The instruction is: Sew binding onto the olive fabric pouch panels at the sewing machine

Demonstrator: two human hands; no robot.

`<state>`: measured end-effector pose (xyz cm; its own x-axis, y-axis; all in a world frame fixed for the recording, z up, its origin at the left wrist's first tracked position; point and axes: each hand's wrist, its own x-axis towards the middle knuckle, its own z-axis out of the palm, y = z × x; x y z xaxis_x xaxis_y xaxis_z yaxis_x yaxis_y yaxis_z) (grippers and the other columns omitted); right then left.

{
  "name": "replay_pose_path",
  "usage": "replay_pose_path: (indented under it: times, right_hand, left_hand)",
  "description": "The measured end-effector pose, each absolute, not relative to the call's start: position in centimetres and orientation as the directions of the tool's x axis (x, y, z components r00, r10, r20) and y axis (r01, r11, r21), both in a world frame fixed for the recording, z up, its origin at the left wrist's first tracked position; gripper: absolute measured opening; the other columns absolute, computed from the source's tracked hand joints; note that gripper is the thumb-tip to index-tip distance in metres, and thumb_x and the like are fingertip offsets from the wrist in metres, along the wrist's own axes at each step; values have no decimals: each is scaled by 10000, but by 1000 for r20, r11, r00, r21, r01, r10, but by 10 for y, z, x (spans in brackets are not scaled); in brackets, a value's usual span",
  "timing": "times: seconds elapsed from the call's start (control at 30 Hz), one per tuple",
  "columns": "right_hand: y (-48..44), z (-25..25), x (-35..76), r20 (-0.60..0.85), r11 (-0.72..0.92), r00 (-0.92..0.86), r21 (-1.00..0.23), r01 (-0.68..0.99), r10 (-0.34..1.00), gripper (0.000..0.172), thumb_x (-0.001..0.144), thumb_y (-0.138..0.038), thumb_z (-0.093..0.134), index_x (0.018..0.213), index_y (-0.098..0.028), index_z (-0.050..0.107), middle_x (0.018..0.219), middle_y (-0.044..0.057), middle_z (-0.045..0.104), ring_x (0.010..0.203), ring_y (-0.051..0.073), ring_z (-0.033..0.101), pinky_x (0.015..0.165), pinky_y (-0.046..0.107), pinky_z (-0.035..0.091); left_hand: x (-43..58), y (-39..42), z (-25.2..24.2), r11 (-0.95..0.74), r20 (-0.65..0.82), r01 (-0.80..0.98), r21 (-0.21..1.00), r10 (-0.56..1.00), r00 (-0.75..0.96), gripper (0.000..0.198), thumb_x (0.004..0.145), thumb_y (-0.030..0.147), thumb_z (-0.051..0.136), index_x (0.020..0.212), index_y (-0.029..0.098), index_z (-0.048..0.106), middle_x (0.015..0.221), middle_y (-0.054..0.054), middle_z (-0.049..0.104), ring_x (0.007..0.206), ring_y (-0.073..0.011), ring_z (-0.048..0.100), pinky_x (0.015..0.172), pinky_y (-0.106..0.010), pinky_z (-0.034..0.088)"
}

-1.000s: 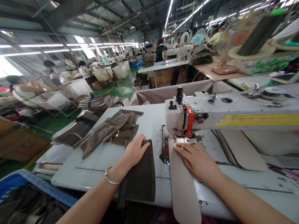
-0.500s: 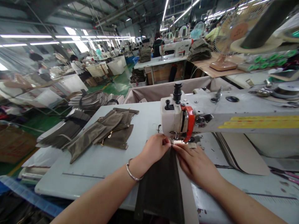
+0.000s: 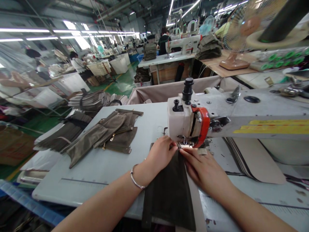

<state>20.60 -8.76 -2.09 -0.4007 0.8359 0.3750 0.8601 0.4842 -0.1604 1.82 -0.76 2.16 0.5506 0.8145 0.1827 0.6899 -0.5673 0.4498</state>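
A dark olive fabric panel (image 3: 169,190) hangs from under the needle area of a white sewing machine (image 3: 180,119) down over the table's front edge. My left hand (image 3: 162,154) is closed, thumb and fingers pinching the panel's top edge just left of the presser foot. My right hand (image 3: 204,167) grips the same edge at the right, its fingers pressed together beside the foot. Both sets of fingertips almost meet there. A pale backing strip (image 3: 193,196) runs along the panel's right side, partly beneath my right hand. The needle tip is hidden.
Olive fabric pieces with zips (image 3: 113,132) lie on the table's left. Beyond that edge are stacked dark pieces (image 3: 65,129). Pale rounded panels (image 3: 263,161) rest under the machine arm. A fan (image 3: 241,35) stands behind, and a person (image 3: 164,42) is at another machine.
The view has shifted slightly, and the machine head appears a little larger. The panel's lower end has swung a little to the right. Both hands keep their hold near the presser foot.
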Motion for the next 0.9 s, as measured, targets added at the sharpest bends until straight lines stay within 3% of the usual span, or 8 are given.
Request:
replay_pose_path:
  times: [0.13, 0.27, 0.53, 0.8, 0.9]
  right_hand:
    - [-89, -20, 205, 361, 486, -408, -158, 860, 839, 376, 940, -223, 484, 1314, -206, 522, 1334, 90, 540, 1074, 263, 544, 896, 442, 419]
    - [-90, -20, 204, 366, 469, -400, -121, 875, 840, 363, 951, -227, 467, 1309, -201, 523, 1316, 87, 553, 1054, 270, 549, 882, 443, 409]
    - [-91, -18, 203, 358, 437, -393, -49, 898, 847, 378, 941, -206, 478, 1315, -180, 523, 1309, 96, 555, 1028, 274, 550, 856, 423, 404]
    - [-98, -14, 204, 324, 444, -392, -103, 890, 861, 421, 937, -200, 499, 1358, -205, 486, 1327, 84, 531, 1079, 261, 524, 896, 434, 411]
    - [-125, -13, 202, 314, 460, -394, -173, 871, 864, 426, 935, -216, 519, 1359, -214, 487, 1306, 86, 534, 1143, 259, 494, 946, 444, 401]
  left_hand:
    - [7, -31, 24, -763, 219, 575, 295, 639, 737, 184, 926, 203, 563, 1100, 176, 616, 1176, -62, 636, 1140, -229, 558, 1036, -403, 436]
    - [1, -40, 16, -796, 232, 554, 242, 602, 764, 276, 954, 216, 524, 1219, 142, 544, 1288, -76, 588, 1231, -223, 518, 1120, -410, 382]
    - [4, -34, 11, -810, 223, 554, 193, 586, 779, 258, 965, 205, 498, 1207, 128, 546, 1272, -83, 592, 1248, -215, 510, 1138, -394, 370]
    - [-1, -39, 14, -816, 216, 545, 193, 577, 787, 288, 970, 204, 488, 1238, 115, 544, 1315, -100, 572, 1299, -221, 471, 1160, -425, 334]
    - [-16, -68, 22, -841, 163, 470, 269, 521, 838, 357, 957, 318, 535, 1271, 149, 541, 1362, -87, 546, 1331, -229, 439, 1180, -464, 287]
